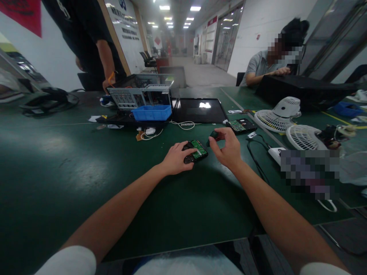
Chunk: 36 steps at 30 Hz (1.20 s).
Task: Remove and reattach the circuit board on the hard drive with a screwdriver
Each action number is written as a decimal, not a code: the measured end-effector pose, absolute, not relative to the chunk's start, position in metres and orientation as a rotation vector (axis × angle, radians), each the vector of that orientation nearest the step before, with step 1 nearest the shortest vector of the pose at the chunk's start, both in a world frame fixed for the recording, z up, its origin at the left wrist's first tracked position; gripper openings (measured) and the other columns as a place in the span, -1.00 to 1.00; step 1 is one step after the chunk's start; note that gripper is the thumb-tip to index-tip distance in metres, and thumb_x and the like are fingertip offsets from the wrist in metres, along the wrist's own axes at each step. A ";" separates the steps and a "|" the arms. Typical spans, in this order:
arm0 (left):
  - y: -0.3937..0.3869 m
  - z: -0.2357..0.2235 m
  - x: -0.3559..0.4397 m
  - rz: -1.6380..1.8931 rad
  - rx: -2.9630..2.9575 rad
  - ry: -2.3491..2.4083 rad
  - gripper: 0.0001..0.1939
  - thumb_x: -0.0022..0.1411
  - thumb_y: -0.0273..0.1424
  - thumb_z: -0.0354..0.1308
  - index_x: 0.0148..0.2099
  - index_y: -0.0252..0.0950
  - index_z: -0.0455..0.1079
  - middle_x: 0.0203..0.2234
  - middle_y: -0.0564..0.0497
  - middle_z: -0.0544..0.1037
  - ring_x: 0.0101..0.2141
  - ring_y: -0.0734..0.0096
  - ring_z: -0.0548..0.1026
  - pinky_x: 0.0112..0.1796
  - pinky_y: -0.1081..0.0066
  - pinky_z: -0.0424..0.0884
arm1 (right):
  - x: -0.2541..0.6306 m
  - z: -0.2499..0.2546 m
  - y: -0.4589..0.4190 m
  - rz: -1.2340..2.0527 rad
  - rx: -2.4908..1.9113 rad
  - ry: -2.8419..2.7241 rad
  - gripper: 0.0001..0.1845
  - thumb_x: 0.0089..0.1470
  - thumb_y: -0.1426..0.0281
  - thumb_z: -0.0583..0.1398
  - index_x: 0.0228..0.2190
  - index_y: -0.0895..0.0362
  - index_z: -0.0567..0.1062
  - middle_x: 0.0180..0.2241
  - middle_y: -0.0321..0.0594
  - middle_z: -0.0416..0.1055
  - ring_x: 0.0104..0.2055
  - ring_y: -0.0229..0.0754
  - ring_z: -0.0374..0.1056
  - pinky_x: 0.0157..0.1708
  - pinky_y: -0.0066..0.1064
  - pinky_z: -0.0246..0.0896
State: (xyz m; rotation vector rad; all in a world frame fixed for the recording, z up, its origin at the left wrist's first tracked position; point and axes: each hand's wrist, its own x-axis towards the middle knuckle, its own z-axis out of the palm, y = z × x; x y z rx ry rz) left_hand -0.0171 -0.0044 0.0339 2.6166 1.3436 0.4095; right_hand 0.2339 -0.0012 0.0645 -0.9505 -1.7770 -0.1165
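Observation:
A hard drive [200, 149] with its green circuit board facing up lies on the dark green table in front of me. My left hand [178, 158] is closed on the drive's left end, with a finger laid across the board. Just to the right, my right hand [228, 148] pinches a small dark green object [212, 137] between thumb and fingers, raised above the table. What kind of thing it is I cannot make out. Farther right lies a second board-topped drive [242, 125], apart from both hands.
An opened computer case [130, 97] stands at the back left, with a blue bin [151, 113] before it. A black panel [200, 110] lies beside it. White fans [272, 119] and a power strip [275, 154] are on the right. Two other people are across the table.

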 end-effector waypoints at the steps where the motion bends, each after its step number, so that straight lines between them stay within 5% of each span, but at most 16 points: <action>1: -0.005 0.034 -0.017 0.413 2.618 1.348 -0.31 0.23 -0.09 0.30 0.38 0.02 0.33 0.40 -0.14 0.12 0.31 -0.22 0.18 0.23 -0.14 0.22 | 0.234 0.065 -0.002 -0.112 -0.954 -1.779 -0.67 0.24 0.30 0.27 0.01 0.02 0.38 -0.18 -0.18 0.42 -0.26 -0.12 0.47 -0.20 -0.17 0.51; 9: -0.006 0.035 -0.015 0.424 2.621 1.366 -0.31 0.20 -0.13 0.33 0.36 0.02 0.36 0.39 -0.11 0.15 0.29 -0.19 0.20 0.24 -0.10 0.23 | 0.233 0.062 -0.002 0.027 -0.921 -1.786 -0.59 0.23 0.36 0.24 0.09 0.01 0.34 0.00 -0.08 0.45 -0.16 -0.08 0.50 -0.17 -0.15 0.53; 20: -0.007 0.036 -0.016 0.426 2.628 1.357 -0.31 0.21 -0.13 0.33 0.37 0.02 0.35 0.38 -0.14 0.14 0.30 -0.20 0.20 0.23 -0.11 0.23 | 0.235 0.062 -0.001 -0.079 -0.943 -1.837 -0.56 0.23 0.29 0.28 0.10 0.00 0.35 -0.19 -0.18 0.47 -0.25 -0.09 0.49 -0.16 -0.13 0.51; 36: -0.007 0.036 -0.015 0.436 2.626 1.369 -0.32 0.21 -0.13 0.32 0.36 0.02 0.36 0.38 -0.13 0.17 0.30 -0.18 0.21 0.25 -0.10 0.22 | 0.233 0.060 0.003 -0.081 -0.920 -1.746 -0.62 0.21 0.29 0.29 0.03 0.03 0.37 -0.01 -0.07 0.46 -0.16 -0.07 0.51 -0.26 -0.18 0.56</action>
